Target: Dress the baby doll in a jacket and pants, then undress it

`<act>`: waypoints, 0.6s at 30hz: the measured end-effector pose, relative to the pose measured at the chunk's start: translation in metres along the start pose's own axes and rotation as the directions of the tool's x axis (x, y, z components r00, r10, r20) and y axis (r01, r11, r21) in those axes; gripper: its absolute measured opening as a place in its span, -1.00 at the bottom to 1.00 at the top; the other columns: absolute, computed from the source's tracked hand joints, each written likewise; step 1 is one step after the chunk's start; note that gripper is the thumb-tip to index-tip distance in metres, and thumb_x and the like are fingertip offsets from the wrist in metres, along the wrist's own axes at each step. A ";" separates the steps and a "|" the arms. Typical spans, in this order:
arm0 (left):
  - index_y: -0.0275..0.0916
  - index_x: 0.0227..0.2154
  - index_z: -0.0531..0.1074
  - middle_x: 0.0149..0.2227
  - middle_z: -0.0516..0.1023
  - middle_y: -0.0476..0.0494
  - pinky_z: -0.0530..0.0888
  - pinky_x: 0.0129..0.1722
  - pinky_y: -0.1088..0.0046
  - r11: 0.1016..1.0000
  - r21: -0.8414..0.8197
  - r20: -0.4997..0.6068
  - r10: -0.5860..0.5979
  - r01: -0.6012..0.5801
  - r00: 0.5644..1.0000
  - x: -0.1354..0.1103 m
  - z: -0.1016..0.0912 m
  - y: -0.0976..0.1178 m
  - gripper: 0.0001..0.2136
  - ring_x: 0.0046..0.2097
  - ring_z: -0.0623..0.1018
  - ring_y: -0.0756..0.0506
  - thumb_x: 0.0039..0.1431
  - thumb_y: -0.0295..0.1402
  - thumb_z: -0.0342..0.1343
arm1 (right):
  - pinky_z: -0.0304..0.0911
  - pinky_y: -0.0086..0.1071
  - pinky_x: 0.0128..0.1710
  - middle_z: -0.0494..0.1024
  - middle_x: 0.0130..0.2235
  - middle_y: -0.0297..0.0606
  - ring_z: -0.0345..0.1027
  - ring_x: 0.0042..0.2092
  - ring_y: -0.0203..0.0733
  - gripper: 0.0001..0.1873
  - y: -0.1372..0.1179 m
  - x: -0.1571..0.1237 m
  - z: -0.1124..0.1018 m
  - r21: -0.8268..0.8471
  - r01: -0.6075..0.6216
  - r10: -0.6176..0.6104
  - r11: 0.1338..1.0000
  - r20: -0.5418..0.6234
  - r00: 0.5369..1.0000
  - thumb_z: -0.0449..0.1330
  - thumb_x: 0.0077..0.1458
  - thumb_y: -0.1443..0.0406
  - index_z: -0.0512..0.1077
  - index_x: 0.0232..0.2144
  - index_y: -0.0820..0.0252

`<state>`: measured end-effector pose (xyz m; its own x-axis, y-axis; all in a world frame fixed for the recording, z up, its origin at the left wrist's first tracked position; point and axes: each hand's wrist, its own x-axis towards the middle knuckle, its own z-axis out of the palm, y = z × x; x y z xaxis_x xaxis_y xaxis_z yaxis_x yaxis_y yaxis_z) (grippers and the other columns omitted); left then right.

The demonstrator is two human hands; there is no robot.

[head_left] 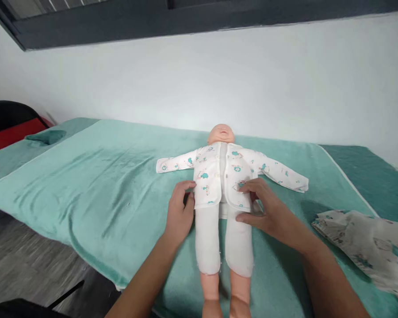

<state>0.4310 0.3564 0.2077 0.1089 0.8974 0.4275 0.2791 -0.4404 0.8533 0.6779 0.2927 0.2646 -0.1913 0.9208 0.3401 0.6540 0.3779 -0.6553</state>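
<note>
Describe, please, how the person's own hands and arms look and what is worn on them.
The left hand and right hand are bare, without gloves; no rings can be made out. No sleeve, watch or bracelet shows on the visible forearms.

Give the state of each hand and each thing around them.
Peach-headed baby doll: lying face up.
White printed cloth jacket: on doll, sleeves spread, front parted.
Velvety teal cover: spread, wrinkled.
White printed cloth bundle: crumpled.
Left hand: bent, at jacket's edge.
Right hand: thumb and fingers parted, at jacket's hem.
</note>
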 end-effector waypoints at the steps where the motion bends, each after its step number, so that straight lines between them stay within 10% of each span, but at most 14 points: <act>1: -0.09 -0.01 0.41 0.06 0.46 -0.15 0.45 0.09 0.23 1.000 0.019 0.029 -0.010 0.009 1.000 -0.010 -0.005 -0.003 -0.72 0.12 0.45 -0.13 0.28 -0.46 -0.05 | 0.33 -0.27 -0.12 0.40 -0.02 -0.21 0.33 -0.07 -0.12 -0.58 0.004 -0.010 0.004 0.044 -0.023 0.025 0.999 -0.051 0.998 0.34 0.12 0.11 0.33 -0.03 0.04; 9: -0.10 0.12 0.32 0.03 0.48 -0.18 0.39 0.11 0.14 0.972 0.227 0.159 0.025 -0.061 0.987 -0.028 -0.012 -0.005 -0.61 0.08 0.46 -0.19 0.23 -0.42 0.08 | 0.29 -0.26 -0.13 0.50 -0.16 -0.27 0.38 -0.15 -0.16 -0.83 0.021 -0.048 0.027 0.005 -0.151 0.148 0.989 -0.222 0.964 0.15 0.24 0.29 0.37 -0.10 0.06; 18: -0.15 -0.18 0.41 -0.27 0.50 -0.12 0.44 -0.18 0.29 0.933 0.224 -0.001 0.289 -0.282 0.957 -0.032 -0.012 -0.001 -0.88 -0.21 0.48 -0.12 0.34 -0.39 -0.03 | 0.22 -0.29 -0.25 0.47 -0.29 -0.29 0.31 -0.28 -0.19 -0.89 0.013 -0.043 0.025 0.009 -0.156 0.154 0.988 -0.220 0.963 0.11 0.24 0.24 0.40 -0.29 0.12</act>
<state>0.4159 0.3277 0.1969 0.1840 0.7317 0.6563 0.4435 -0.6577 0.6089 0.6768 0.2607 0.2244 0.0778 0.9238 0.3748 0.6690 0.2303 -0.7066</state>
